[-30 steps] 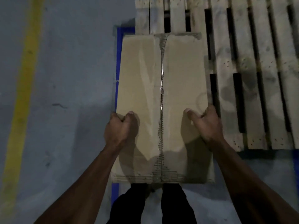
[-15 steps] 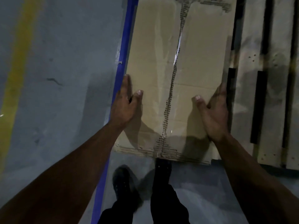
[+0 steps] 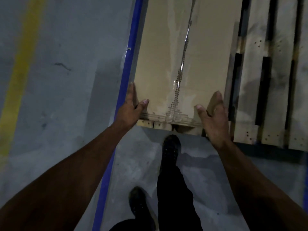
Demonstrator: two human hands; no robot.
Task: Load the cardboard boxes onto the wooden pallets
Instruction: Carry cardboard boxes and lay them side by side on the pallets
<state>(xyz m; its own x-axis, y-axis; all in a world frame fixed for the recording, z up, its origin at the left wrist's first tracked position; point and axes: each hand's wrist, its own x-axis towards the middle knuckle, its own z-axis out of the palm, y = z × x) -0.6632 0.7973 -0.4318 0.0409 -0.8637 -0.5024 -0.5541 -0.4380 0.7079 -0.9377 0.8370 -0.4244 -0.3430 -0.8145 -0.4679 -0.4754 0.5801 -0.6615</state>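
You've got L hand [image 3: 131, 107] & R hand [image 3: 215, 117] spread flat on the box [image 3: 183, 55] sides, prob. to square it on the pallet [image 3: 276, 80] corner.

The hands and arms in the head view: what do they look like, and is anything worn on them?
Both arms are bare to the frame's edge: no sleeves show. The left hand and right hand wear no gloves; no watch or bracelet shows at the wrists. The dim light hides finer detail.

The cardboard box [image 3: 183, 55] lies on the wooden pallet [image 3: 273, 90] between the left hand [image 3: 131, 109] and right hand [image 3: 215, 119] (more slats beyond the right hand).
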